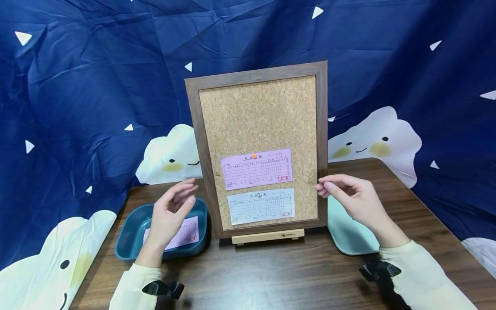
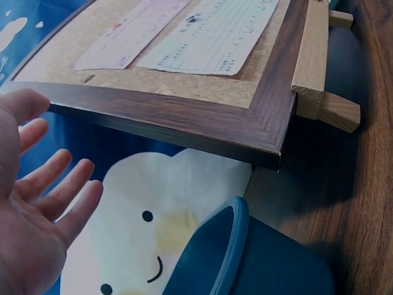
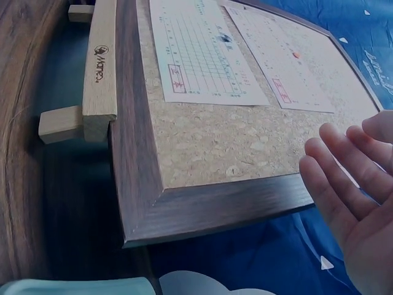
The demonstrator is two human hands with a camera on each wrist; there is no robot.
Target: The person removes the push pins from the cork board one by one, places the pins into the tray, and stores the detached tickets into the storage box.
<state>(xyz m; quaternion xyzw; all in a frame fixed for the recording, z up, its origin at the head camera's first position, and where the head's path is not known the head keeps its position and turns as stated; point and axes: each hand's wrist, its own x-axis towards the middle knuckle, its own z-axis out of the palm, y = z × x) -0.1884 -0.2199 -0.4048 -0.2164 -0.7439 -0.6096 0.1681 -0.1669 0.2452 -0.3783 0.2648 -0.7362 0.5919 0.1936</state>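
Note:
A cork board (image 1: 259,112) in a dark brown frame stands upright in front of me. On its lower half hangs a pink receipt slip (image 1: 255,172) under an orange push pin (image 1: 254,156). Just below is a pale blue slip (image 1: 267,211), with a greyish pin (image 2: 194,18) near its top edge. My left hand (image 1: 166,217) hovers left of the frame, over the blue bin, fingers loosely bent and holding nothing. At the board's right edge, my right hand (image 1: 354,198) has its fingertips right by the frame, with no object in it.
A light wooden stand (image 1: 267,237) supports the board on the brown table (image 1: 286,275). To the left sits a dark blue bin (image 1: 125,232) containing another pink slip (image 1: 190,232). A mint tray (image 1: 350,234) lies at the right. Behind hangs a blue cloud-patterned cloth (image 1: 97,64).

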